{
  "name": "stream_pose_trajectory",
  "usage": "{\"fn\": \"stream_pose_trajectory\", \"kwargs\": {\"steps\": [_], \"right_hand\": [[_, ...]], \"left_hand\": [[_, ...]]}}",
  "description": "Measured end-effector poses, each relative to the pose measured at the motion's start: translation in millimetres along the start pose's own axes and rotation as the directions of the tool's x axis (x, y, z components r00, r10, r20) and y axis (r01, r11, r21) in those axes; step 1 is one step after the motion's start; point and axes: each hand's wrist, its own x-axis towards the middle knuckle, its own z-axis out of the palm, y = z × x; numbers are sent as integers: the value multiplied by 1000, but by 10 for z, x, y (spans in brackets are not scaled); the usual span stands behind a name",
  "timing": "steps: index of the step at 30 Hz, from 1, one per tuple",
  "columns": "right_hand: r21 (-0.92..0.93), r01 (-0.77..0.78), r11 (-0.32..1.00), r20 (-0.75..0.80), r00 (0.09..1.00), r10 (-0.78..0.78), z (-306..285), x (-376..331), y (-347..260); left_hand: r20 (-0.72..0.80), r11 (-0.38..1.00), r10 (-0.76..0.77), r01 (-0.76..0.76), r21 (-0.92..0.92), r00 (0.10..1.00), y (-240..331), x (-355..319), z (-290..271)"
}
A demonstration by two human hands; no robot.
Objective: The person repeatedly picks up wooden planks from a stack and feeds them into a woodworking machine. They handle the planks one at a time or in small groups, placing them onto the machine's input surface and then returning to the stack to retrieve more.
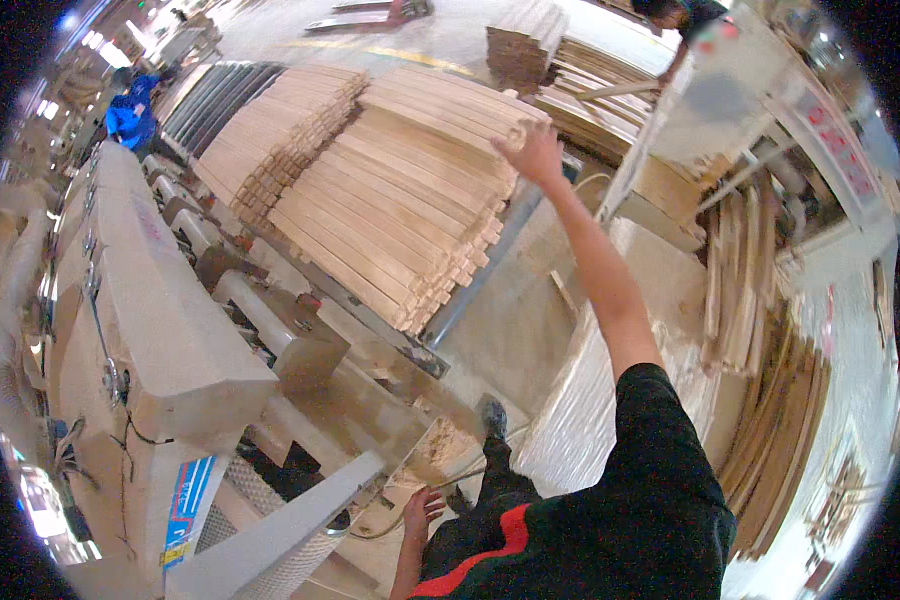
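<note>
My right hand [532, 152] reaches out at the end of my stretched arm, with its fingers spread and somewhat bent. It is at the right-hand corner of a large stack of pale wooden strips [390, 190]. Whether the fingertips touch the strip ends I cannot tell. The strips lie side by side in layers, with uneven ends. Low beside my body hangs my left hand [423, 508], fingers loosely curled and apart, holding nothing. Closest to it is a slanting grey metal bar [315, 510] of the machine.
A long dusty machine [160, 300] fills the left side. Under the strips runs a roller conveyor [490, 275]. Stacked boards [590, 90] and leaning strips [740, 280] stand to the right, near a plastic-wrapped stack [590, 390]. A person in blue [132, 112] and another person [675, 20] are farther off.
</note>
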Motion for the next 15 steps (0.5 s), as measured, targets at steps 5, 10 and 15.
{"fn": "stream_pose_trajectory", "kwargs": {"steps": [5,10,15], "right_hand": [[-190,67,980,74,996,-54,360,1064,-51],[-257,4,966,215,975,53,836,1431,-78],[-240,90,966,84,994,-72,1023,1369,18]], "left_hand": [[-16,996,-81,81,40,997,-5,211,79],[-59,1000,-22,20,-23,998,36,179,262],[-132,985,-52,29,-170,990,78,162,412]]}}
